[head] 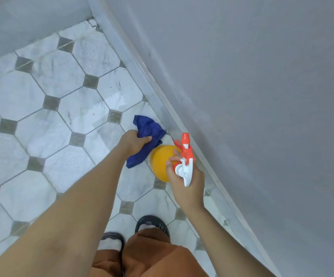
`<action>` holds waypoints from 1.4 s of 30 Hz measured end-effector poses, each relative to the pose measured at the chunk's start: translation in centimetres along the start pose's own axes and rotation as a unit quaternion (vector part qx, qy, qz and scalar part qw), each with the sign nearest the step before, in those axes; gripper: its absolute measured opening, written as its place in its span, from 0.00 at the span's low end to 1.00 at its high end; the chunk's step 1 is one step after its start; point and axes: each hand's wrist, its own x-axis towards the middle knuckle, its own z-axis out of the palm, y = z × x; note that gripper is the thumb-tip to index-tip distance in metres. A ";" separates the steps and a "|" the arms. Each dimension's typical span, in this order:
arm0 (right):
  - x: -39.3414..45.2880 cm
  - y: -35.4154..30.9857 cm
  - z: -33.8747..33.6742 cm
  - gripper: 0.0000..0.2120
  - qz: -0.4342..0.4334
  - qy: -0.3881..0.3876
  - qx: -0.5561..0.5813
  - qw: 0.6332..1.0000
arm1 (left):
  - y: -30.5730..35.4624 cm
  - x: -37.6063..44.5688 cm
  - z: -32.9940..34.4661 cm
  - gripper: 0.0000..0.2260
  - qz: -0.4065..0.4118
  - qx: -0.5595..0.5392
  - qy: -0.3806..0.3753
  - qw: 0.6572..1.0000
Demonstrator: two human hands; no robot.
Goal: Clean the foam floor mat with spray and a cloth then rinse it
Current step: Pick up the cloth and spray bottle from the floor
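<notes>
My left hand point(133, 141) grips a crumpled dark blue cloth point(147, 134), which hangs above the tiled floor close to the wall's base. Just to its right, my right hand point(184, 176) holds a yellow spray bottle point(160, 162) by its neck, below the orange and white trigger head point(185, 154). The nozzle points up toward the wall. Bottle and cloth almost touch. No foam mat shows in this view.
A grey wall point(252, 96) runs diagonally along the right, with a pale skirting strip point(156, 92) at its foot. White octagon floor tiles point(42, 126) with small grey squares spread to the left. My feet in dark sandals point(152, 224) stand at the bottom.
</notes>
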 end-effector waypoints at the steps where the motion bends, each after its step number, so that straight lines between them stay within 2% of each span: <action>1: -0.2 -0.7 -0.6 0.05 0.006 -0.003 -0.002 1.000 | 0.0 -1.2 -1.0 0.18 -0.015 -0.049 0.000 0.999; 5: -1.4 -5.7 -3.5 0.05 0.016 -0.032 -0.027 0.999 | 0.1 -8.0 -7.0 0.18 -0.046 -0.227 0.008 0.973; 8: -2.4 -13.5 -6.9 0.07 0.014 -0.053 -0.032 0.998 | 2.8 -15.9 -13.9 0.18 -0.061 -0.345 0.021 0.937; 11: -2.6 -22.2 -10.6 0.04 -0.008 -0.064 -0.037 0.997 | 6.7 -24.5 -20.9 0.18 -0.061 -0.386 0.084 0.917; 14: -2.4 -32.9 -14.6 0.05 -0.044 -0.098 -0.047 0.993 | 11.3 -33.8 -28.6 0.23 -0.072 -0.421 0.150 0.891; 17: -2.4 -45.1 -18.5 0.05 -0.101 -0.120 -0.037 0.987 | 16.4 -43.3 -36.6 0.22 -0.052 -0.472 0.176 0.862; 20: -1.9 -58.6 -14.7 0.09 -0.160 -0.120 -0.031 0.979 | 16.6 -48.2 -48.5 0.27 -0.012 -0.523 0.212 0.825; 22: -2.2 -65.2 -15.3 0.10 -0.185 -0.122 -0.015 0.975 | 18.4 -51.9 -53.2 0.30 0.029 -0.548 0.230 0.804; 27: -4.4 -78.5 -14.9 0.06 -0.252 -0.169 0.038 0.952 | 22.9 -61.6 -61.5 0.17 0.098 -0.593 0.241 0.762; 31: -6.3 -86.2 -12.1 0.13 -0.270 -0.214 0.053 0.937 | 22.4 -65.9 -66.8 0.12 0.163 -0.522 0.297 0.783; 34: -7.6 -90.7 -9.0 0.15 -0.275 -0.243 0.086 0.926 | 20.7 -66.8 -70.5 0.14 0.139 -0.319 0.462 0.816; 35: -8.0 -92.0 -7.8 0.15 -0.277 -0.248 0.089 0.924 | 20.3 -67.0 -71.7 0.10 0.144 -0.229 0.521 0.809; 37: -8.6 -94.6 -5.4 0.15 -0.279 -0.254 0.099 0.921 | 19.8 -67.3 -73.8 0.07 0.177 -0.107 0.587 0.782; 39: -9.1 -97.1 -2.9 0.16 -0.269 -0.255 0.116 0.921 | 19.7 -67.7 -75.9 0.10 0.185 -0.077 0.601 0.774; 42: -9.3 -100.5 0.8 0.15 -0.250 -0.252 0.122 0.927 | 18.5 -67.5 -79.1 0.14 0.171 -0.129 0.553 0.805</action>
